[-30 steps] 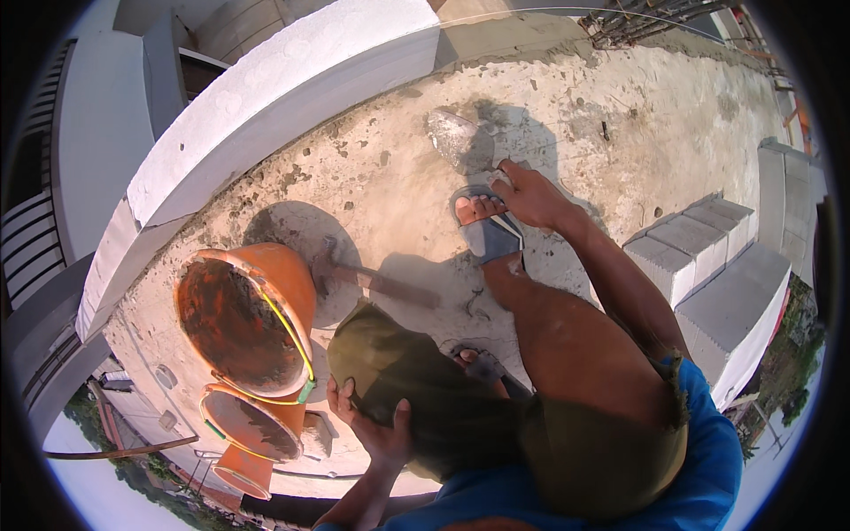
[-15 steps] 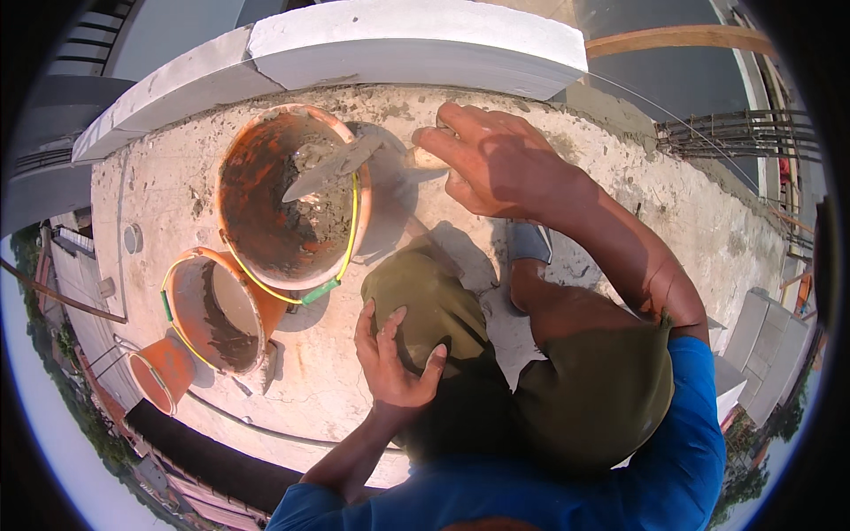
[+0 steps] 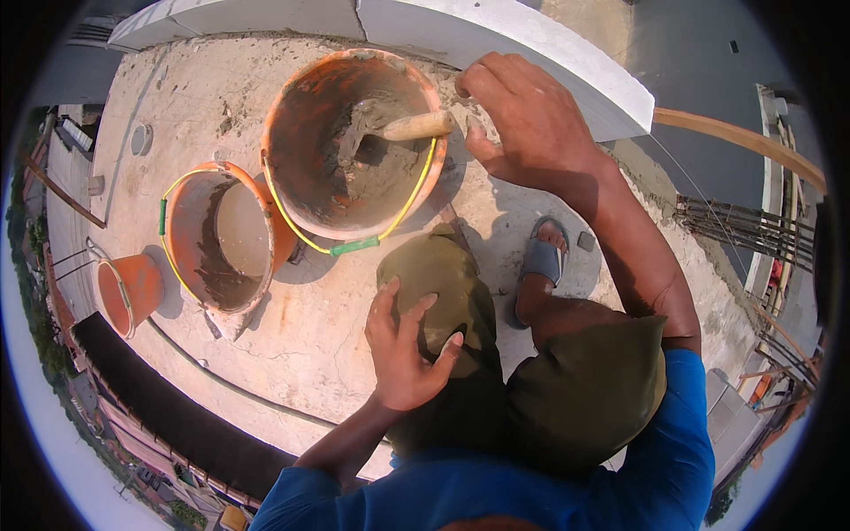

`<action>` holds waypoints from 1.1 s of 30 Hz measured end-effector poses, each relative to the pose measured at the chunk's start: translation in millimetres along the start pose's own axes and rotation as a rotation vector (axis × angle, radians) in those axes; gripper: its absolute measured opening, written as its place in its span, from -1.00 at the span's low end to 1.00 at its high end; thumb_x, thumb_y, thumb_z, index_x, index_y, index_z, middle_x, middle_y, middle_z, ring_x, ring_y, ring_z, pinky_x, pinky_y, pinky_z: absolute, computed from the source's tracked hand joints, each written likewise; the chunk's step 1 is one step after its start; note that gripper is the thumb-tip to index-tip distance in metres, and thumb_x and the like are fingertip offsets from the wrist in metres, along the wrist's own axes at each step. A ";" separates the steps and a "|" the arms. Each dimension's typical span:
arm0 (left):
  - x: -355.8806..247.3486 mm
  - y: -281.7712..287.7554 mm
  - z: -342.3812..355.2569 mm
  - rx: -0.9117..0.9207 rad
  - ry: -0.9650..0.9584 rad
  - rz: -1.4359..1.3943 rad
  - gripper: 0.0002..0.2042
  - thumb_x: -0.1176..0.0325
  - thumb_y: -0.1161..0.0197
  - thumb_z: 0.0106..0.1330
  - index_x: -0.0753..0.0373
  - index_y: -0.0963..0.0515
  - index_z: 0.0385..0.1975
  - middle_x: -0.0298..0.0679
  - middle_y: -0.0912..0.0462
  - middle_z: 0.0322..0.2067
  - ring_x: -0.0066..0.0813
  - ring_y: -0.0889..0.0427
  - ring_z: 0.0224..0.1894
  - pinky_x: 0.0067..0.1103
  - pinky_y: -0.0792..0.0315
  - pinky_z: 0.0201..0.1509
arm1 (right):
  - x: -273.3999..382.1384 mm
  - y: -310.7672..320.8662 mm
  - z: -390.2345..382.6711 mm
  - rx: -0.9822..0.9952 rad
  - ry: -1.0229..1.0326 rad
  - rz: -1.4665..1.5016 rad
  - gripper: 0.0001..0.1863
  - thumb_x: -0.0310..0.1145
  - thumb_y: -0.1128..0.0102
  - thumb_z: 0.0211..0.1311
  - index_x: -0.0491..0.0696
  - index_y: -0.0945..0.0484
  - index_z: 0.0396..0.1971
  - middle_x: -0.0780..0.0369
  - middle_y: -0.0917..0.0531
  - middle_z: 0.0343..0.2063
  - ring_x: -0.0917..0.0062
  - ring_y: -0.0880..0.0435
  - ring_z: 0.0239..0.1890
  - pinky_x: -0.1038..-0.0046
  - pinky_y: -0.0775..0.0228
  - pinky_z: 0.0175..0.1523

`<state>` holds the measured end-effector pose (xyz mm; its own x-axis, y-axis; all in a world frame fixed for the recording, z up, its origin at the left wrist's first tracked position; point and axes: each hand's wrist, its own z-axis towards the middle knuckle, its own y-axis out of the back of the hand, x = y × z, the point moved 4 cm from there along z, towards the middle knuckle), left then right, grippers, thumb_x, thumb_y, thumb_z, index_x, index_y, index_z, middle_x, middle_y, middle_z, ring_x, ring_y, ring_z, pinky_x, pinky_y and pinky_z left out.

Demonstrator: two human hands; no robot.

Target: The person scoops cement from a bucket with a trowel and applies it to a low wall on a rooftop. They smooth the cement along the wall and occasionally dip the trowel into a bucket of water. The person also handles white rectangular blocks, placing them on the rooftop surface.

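Note:
A trowel rests in the large orange bucket (image 3: 282, 181); its wooden handle (image 3: 416, 126) leans over the right rim, while the blade sits in grey wet mortar (image 3: 381, 181). Just right of that handle is my right hand (image 3: 536, 124), thumb and fingers apart and loosely bent, holding nothing. My left hand (image 3: 407, 354) lies with spread fingers on my left knee (image 3: 443, 274), covered in olive cloth. The bucket's yellow wire handle, with a green grip (image 3: 354, 247), hangs down across its near side.
Left of the large bucket stands a smaller orange bucket (image 3: 181, 234) with cloudy water, then a small orange pail (image 3: 140, 288). A low wall of white blocks (image 3: 496, 40) runs along the far side. Steel bars (image 3: 744, 232) and a timber strip (image 3: 744, 146) lie right.
The trowel has left my right hand and now lies in the large bucket. My right hand has opened. The view has shifted, and my left hand stays on the knee.

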<state>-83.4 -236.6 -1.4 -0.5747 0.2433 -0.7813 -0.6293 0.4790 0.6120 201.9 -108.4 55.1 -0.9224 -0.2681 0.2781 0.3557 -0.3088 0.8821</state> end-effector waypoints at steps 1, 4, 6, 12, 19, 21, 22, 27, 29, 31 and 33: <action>0.3 2.7 -1.3 0.001 0.025 -0.001 -0.38 0.22 -0.57 0.16 0.17 -0.54 0.25 0.24 -0.23 0.42 0.29 -0.26 0.44 -0.02 -0.14 0.47 | -14.1 2.9 -14.1 -0.045 -0.113 0.075 -0.68 -0.42 -0.37 0.07 0.00 -0.54 -0.14 0.12 -0.61 -0.25 0.15 -0.64 -0.13 0.12 -0.48 -0.12; -0.3 -0.4 0.6 -0.014 0.040 -0.064 -0.39 0.28 -0.56 0.18 0.19 -0.52 0.26 0.26 -0.20 0.42 0.28 -0.25 0.45 -0.04 -0.18 0.48 | -48.9 -79.5 -112.0 0.336 -0.461 0.368 -0.66 -0.28 -0.33 0.25 -0.04 -0.50 -0.03 0.04 -0.64 -0.33 0.02 -0.68 -0.15 0.05 -0.51 -0.04; 1.8 -4.9 0.9 0.011 0.040 -0.092 -0.38 0.32 -0.56 0.18 0.19 -0.49 0.26 0.27 -0.17 0.43 0.28 -0.24 0.45 -0.05 -0.21 0.48 | -36.4 -151.1 -175.3 0.600 -0.482 0.393 -0.51 -0.08 -0.27 0.40 0.10 -0.40 0.23 0.00 -0.69 -0.07 0.01 -0.70 0.00 0.01 -0.53 0.06; -10.3 -18.9 18.4 0.115 0.090 0.001 -0.39 0.44 -0.47 0.24 0.20 -0.39 0.29 0.17 -0.08 0.48 0.16 -0.19 0.53 -0.14 -0.18 0.55 | -17.4 -271.7 -245.4 0.669 -0.312 0.568 -0.42 -0.18 -0.30 0.35 0.10 -0.42 0.35 -0.07 -0.58 -0.07 0.02 -0.72 -0.02 0.13 -0.59 -0.01; -17.7 -39.4 58.6 0.158 0.203 0.077 -0.42 0.45 -0.46 0.26 0.20 -0.39 0.27 0.11 -0.07 0.49 0.13 -0.19 0.53 -0.15 -0.19 0.55 | -41.8 -202.0 -235.8 0.632 -0.431 0.639 -0.45 -0.50 -0.16 0.31 0.06 -0.47 0.32 -0.13 -0.42 0.13 -0.03 -0.73 -0.11 0.10 -0.61 -0.07; -25.4 -54.6 76.0 0.189 0.208 0.065 -0.43 0.46 -0.45 0.27 0.20 -0.39 0.28 0.11 -0.06 0.50 0.14 -0.19 0.54 -0.15 -0.20 0.56 | -74.9 -138.4 -229.3 0.748 -0.496 0.545 -0.45 -0.46 -0.19 0.29 0.06 -0.47 0.31 -0.13 -0.44 0.11 -0.03 -0.72 -0.07 0.06 -0.61 -0.05; -32.2 -66.2 84.6 0.224 0.214 0.076 -0.44 0.46 -0.45 0.28 0.20 -0.40 0.28 0.09 -0.10 0.49 0.14 -0.18 0.54 -0.14 -0.19 0.56 | -87.2 -123.7 -244.6 0.752 -0.579 0.557 -0.42 -0.42 -0.20 0.30 0.07 -0.43 0.35 -0.11 -0.44 0.15 -0.03 -0.70 -0.01 0.06 -0.59 0.03; -68.9 -105.7 140.9 0.348 -0.044 0.238 -0.51 0.32 -0.49 0.31 0.25 -0.50 0.20 -0.01 -0.32 0.42 0.17 -0.12 0.57 -0.01 -0.08 0.57 | -122.1 -95.9 -323.5 0.593 -0.859 0.738 -0.36 -0.31 -0.31 0.24 -0.03 -0.43 0.34 -0.03 -0.52 0.22 -0.01 -0.67 0.09 0.09 -0.55 0.18; -98.4 -118.2 180.9 0.325 -0.117 0.205 -0.60 0.31 -0.44 0.36 0.28 -0.56 0.14 -0.03 -0.51 0.29 0.15 -0.17 0.56 0.04 -0.04 0.58 | -133.4 -69.9 -343.5 0.463 -0.930 0.834 -0.40 -0.33 -0.30 0.25 -0.09 -0.45 0.30 -0.05 -0.58 0.18 -0.01 -0.69 0.04 0.11 -0.57 0.13; -117.0 -124.7 232.9 0.340 -0.247 0.214 -0.64 0.31 -0.41 0.39 0.30 -0.59 0.11 -0.01 -0.55 0.25 0.17 -0.22 0.55 0.04 -0.06 0.57 | -133.3 -48.4 -373.2 0.292 -1.054 0.872 -0.44 -0.36 -0.29 0.25 -0.12 -0.47 0.25 -0.07 -0.64 0.09 -0.02 -0.70 -0.02 0.13 -0.57 0.07; -143.8 -131.6 296.1 0.277 -0.395 0.278 -0.68 0.33 -0.36 0.44 0.31 -0.61 0.12 -0.04 -0.60 0.21 0.15 -0.30 0.52 0.01 -0.12 0.57 | -137.5 -25.9 -395.0 0.252 -1.205 0.810 -0.46 -0.36 -0.30 0.26 -0.15 -0.48 0.23 -0.09 -0.68 0.00 -0.03 -0.71 -0.05 0.13 -0.57 0.02</action>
<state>237.0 -84.8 -5.8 -0.4255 0.6644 -0.6144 -0.2901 0.5430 0.7880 379.0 -424.0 -156.2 -0.0993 0.6571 0.7472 0.9058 -0.2512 0.3413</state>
